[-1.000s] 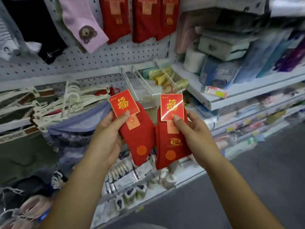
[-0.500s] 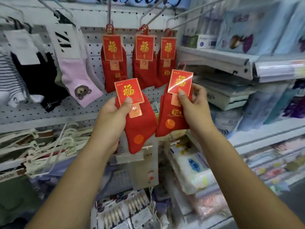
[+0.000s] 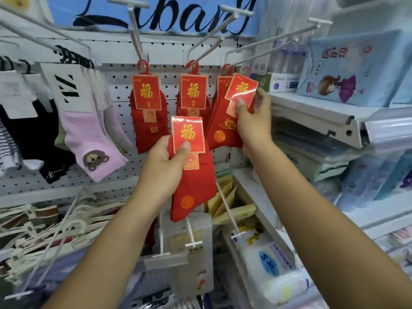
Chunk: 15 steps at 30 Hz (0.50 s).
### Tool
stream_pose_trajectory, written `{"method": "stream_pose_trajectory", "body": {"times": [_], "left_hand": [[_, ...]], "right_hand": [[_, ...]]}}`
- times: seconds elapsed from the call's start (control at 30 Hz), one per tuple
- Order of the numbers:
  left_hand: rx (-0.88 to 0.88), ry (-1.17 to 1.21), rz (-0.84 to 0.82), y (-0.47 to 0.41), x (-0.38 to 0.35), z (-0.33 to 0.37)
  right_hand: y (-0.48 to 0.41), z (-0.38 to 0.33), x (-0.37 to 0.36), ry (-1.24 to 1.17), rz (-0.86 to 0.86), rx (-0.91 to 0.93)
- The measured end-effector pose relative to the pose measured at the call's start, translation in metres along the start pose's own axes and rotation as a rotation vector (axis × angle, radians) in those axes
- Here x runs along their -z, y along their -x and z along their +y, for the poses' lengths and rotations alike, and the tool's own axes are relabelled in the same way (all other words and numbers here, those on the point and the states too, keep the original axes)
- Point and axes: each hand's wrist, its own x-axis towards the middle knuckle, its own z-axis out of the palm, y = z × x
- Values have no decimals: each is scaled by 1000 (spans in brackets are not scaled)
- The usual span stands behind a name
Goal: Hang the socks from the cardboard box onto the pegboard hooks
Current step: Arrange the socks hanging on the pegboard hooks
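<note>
The left sock (image 3: 192, 186) hung low before the pegboard (image 3: 120, 94). The left hand (image 3: 163, 163) pinched the sock's red card, thumb in front and fingers curled behind. The right sock (image 3: 223, 130) was higher and tilted, its hanger by the rightmost hook (image 3: 267, 50); whether it was on the wire could not be told. The right hand (image 3: 254, 121) pinched that card likewise. Other red pairs (image 3: 146, 123) hung alongside, a pink sock (image 3: 89, 139) hung further left, and shelves (image 3: 312, 112) stood to the right.
</note>
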Motion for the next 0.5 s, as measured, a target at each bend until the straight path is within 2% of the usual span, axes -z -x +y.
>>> {"method": "stream_pose_trajectory", "body": {"times": [0.5], "left_hand": [[13,42,100,-15,-6,-17]], "right_hand": [[-17,8,13,-145,-79,-64]]}}
